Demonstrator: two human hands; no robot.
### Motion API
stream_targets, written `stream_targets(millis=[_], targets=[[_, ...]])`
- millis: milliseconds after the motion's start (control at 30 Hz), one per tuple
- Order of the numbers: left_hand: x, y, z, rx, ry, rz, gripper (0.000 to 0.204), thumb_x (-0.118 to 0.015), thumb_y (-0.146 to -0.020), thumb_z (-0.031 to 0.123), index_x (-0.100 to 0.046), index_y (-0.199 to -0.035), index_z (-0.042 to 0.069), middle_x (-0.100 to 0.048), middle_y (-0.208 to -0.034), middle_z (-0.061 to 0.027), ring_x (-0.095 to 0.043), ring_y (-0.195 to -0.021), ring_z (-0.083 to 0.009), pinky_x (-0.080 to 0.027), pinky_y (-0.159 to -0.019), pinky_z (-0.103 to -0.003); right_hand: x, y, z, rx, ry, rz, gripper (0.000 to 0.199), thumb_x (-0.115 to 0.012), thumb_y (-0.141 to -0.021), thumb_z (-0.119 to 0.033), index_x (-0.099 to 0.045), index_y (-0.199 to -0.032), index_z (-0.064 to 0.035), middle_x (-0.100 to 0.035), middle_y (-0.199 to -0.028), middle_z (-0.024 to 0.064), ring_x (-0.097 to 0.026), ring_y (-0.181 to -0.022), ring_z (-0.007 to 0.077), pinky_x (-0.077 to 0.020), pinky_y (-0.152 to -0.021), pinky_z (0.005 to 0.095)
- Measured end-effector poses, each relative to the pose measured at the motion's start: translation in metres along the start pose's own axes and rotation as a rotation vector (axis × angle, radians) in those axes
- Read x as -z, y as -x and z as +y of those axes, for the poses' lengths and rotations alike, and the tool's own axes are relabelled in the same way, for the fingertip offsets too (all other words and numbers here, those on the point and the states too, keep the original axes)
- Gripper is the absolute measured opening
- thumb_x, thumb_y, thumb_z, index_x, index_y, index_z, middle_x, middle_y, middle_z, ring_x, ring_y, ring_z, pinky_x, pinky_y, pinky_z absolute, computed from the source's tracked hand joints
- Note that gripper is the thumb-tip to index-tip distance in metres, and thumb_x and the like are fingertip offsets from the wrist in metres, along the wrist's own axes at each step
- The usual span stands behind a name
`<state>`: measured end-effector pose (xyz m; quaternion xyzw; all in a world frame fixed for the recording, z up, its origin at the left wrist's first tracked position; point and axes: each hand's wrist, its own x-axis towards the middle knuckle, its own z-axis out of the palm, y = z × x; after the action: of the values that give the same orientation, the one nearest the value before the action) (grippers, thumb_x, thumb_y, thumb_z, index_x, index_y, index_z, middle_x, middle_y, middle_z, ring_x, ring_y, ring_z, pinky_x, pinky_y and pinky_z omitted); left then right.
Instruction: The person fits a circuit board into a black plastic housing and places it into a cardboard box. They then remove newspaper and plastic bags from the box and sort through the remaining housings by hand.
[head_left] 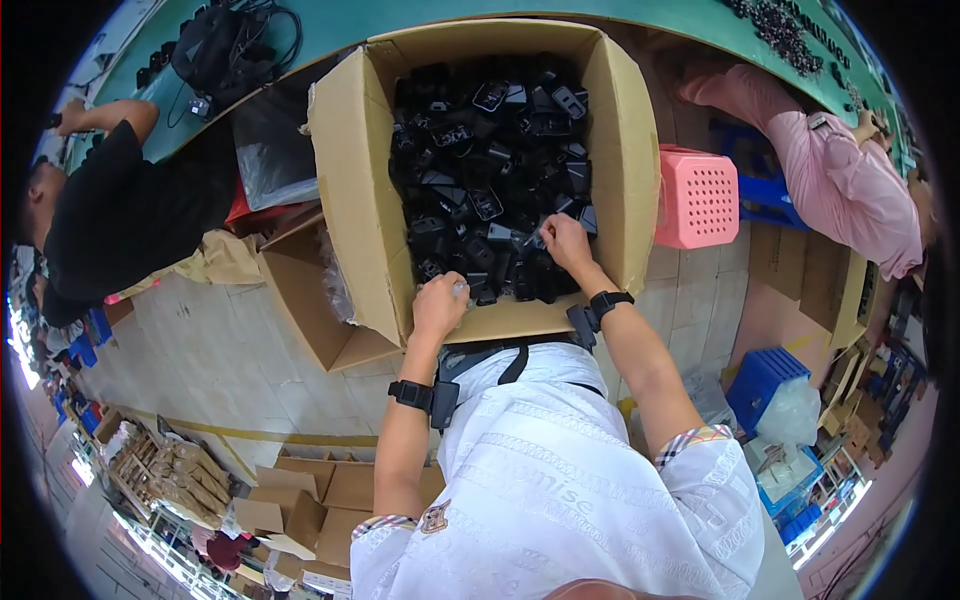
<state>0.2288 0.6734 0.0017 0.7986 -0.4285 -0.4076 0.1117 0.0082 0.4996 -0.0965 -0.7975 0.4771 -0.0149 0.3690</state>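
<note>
A large open cardboard box (350, 180) stands in front of me, filled with black plastic housings (490, 200), some with shiny flat faces. My left hand (440, 305) is closed over the box's near left corner. A small clear or whitish bit shows by its fingertips, too small to name. My right hand (567, 243) reaches over the parts at the near right, thumb and fingers pinched together. Something small and thin shows at its fingertips, and I cannot make out what it is. Both wrists wear black straps.
A pink plastic stool (697, 197) stands right of the box, near a blue stool (765, 180). Another open carton (310, 300) is at the left. People sit at the green table (340, 20) on both sides. A blue crate (765, 385) stands at the lower right.
</note>
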Motion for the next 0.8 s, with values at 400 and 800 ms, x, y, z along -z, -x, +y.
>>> stream_targets(millis=[400, 800], targets=[[0.001, 0.01, 0.0, -0.033, 0.202, 0.037, 0.021, -0.062, -0.083, 0.022, -0.066, -0.097, 0.007, -0.067, -0.098, -0.017, -0.063, -0.092, -0.0373, -0.05, -0.079, -0.044, -0.014, 0.0, 0.008, 0.02, 0.083, 0.145, 0.013, -0.066, -0.08, -0.012, -0.066, -0.086, -0.0001, -0.061, -0.08, 0.0158, -0.061, -0.081, 0.0374, -0.0502, -0.072, 0.0425], [-0.015, 0.005, 0.019, 0.078, 0.981, -0.17, 0.033, -0.064, -0.091, 0.036, -0.069, -0.092, 0.003, -0.064, -0.078, -0.0003, -0.056, -0.071, -0.0091, -0.044, -0.068, -0.024, 0.082, 0.066, -0.093, 0.046, -0.435, 0.06, 0.009, -0.067, -0.084, -0.009, -0.065, -0.086, -0.0004, -0.063, -0.074, 0.0097, -0.061, -0.064, 0.0187, -0.0493, -0.062, 0.0283]])
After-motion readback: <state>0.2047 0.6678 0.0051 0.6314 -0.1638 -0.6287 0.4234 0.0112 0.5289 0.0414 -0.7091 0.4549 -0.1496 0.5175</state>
